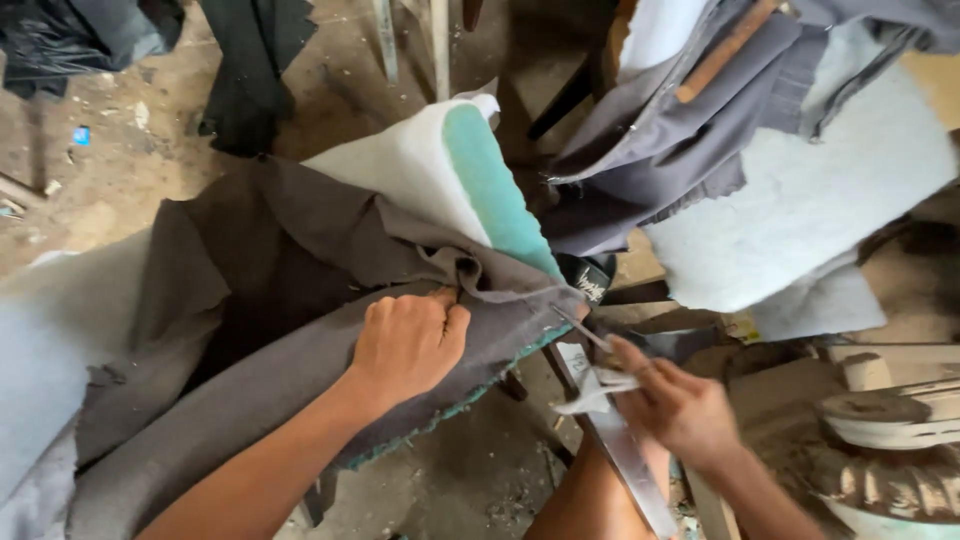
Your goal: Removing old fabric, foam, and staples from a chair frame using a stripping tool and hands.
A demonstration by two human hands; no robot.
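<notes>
Centrally, the left hand [408, 340] pinches grey fabric [250, 300] taut over the foam cushion [480, 180] while the right hand [680, 410] grips scissors [590, 375] at its edge.

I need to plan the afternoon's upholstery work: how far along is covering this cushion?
Partly done. The dark grey fabric already drapes most of the foam cushion. In hand: the left hand pinches the fabric at the cushion's edge, while the right hand holds a blurred metal tool near that edge. Left: the cushion's upper end is bare, with white padding and green foam showing.
</notes>
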